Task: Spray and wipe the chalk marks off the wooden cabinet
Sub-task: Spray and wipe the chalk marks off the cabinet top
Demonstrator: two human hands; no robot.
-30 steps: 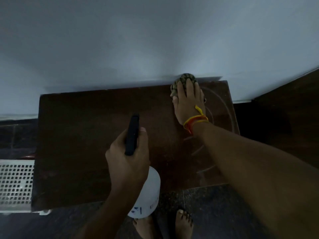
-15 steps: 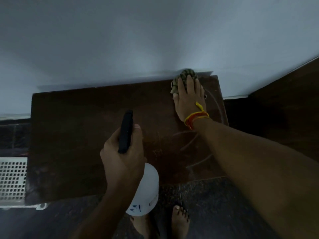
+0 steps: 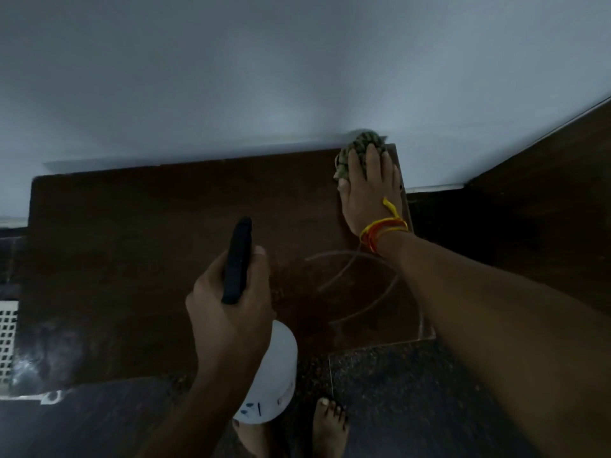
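Dim light blurs the faint curved chalk marks (image 3: 357,285) on the dark wooden cabinet (image 3: 148,242), partly hidden by the right forearm. The right hand (image 3: 372,193) presses flat, fingers together, on a knotted green cloth (image 3: 358,150) at the far right corner. The left hand (image 3: 231,312) grips a white plastic spray bottle (image 3: 274,375), its black nozzle pointing toward the wall.

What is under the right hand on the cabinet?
A green cloth shows beyond the right hand, pressed on the wooden cabinet. Any chalk beneath is covered.
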